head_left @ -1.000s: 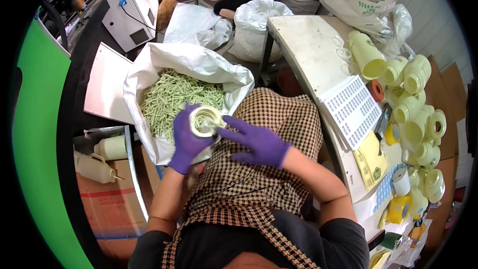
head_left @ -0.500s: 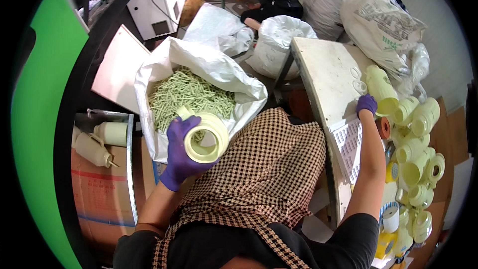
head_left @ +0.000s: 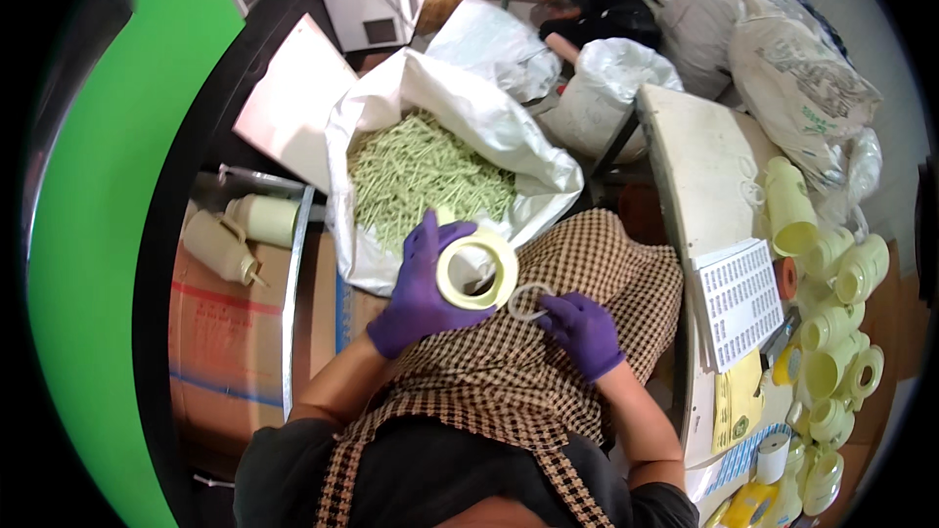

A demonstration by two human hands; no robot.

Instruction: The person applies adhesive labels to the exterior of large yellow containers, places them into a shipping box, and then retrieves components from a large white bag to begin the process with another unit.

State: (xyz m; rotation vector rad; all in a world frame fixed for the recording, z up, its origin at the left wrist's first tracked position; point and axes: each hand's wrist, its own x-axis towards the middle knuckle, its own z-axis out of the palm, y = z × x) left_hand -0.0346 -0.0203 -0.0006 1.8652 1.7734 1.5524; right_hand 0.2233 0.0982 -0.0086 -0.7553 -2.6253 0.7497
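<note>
Across the person's lap lies a brown-and-black checked apron. Above it, the purple-gloved left hand has its grip wrapped round the side of a pale-yellow container, whose round mouth faces up. To its right, the purple-gloved right hand has its grip pinched on the edge of a thin clear ring, just beside the container; whether the two touch, I cannot tell.

Left of the lap, a cardboard box has two pale containers lying at its far end. Right of the lap, the desk carries a yellow sheet near, white printed sheets farther along, and many pale-yellow containers along its right side. Beyond the left hand, a white sack holds a heap of pale-green sticks. Farther off, a co-worker in dark clothes crouches beyond another white sack.
</note>
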